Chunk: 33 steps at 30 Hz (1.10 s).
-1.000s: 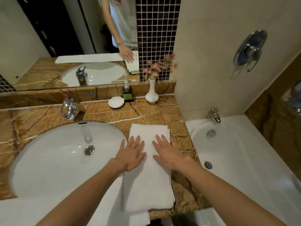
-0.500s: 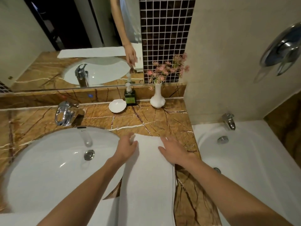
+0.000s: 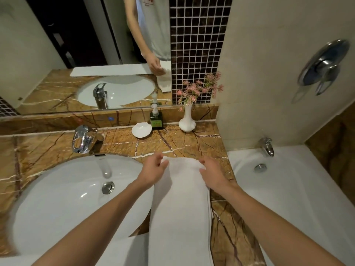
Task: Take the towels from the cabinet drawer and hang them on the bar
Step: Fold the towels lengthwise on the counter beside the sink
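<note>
Head view: one second before, both hands had lain flat with spread fingers on the folded white towel (image 3: 180,208); half a second before, they had slid to its far end. At this moment the fingers had curled round the far corners, and the far edge was raised off the stone in a rounded fold. The rest of the towel lay lengthwise on the brown veined marble countertop (image 3: 172,143), between the sink basin (image 3: 67,198) and the bathtub (image 3: 288,189), with its near end running out of the bottom of the view. A second white towel (image 3: 134,252) lay across the near edge of the counter, beside the first. A chrome faucet (image 3: 84,139) stood behind the basin. At the back of the counter, from left to right, stood a white soap dish (image 3: 141,129), a dark soap dispenser (image 3: 156,120) and a white vase (image 3: 187,120) of pink flowers. A mirror (image 3: 57,54) covered the wall above, bordered on its right by a strip of dark mosaic tile (image 3: 197,45). A tub spout (image 3: 267,145) and a chrome shower control (image 3: 322,64) were fixed to the beige wall over the tub. The left hand (image 3: 153,170) pinched the far left corner of the towel between thumb and curled fingers. The right hand (image 3: 213,175) gripped the far right corner, fingers bent over the edge. Both forearms reached forward from the bottom corners of the view, bare, converging on the towel.
</note>
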Motion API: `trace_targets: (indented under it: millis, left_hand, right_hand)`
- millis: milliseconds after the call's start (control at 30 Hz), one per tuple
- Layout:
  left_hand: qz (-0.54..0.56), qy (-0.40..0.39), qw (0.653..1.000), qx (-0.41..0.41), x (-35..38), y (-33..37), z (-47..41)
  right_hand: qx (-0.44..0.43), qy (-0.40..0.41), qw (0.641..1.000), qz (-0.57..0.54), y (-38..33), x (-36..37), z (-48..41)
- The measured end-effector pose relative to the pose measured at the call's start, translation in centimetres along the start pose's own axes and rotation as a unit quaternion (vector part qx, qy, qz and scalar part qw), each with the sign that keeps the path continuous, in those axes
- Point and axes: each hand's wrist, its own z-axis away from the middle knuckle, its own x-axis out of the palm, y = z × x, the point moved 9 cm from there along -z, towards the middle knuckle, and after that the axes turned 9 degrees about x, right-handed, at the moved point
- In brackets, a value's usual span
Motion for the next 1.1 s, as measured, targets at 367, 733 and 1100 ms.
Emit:
trace_targets:
  millis: [367, 733, 1100]
  left_hand:
    - [0.004, -0.068, 0.991, 0.112, -1.6, 7.1, 3.9]
    - [-0.044, -0.014, 0.983, 0.178, -4.4, 12.4, 8.0]
    - [-0.194, 0.034, 0.967, 0.164, -4.5, 15.5, 12.4]
  right_hand:
    - [-0.101, -0.021, 0.995, 0.0, -4.2, -5.5, 7.3]
    - [-0.139, 0.02, 0.99, -0.012, -5.9, -10.9, 11.4]
    - [-0.184, -0.007, 0.98, -0.071, -6.3, -14.7, 15.8]
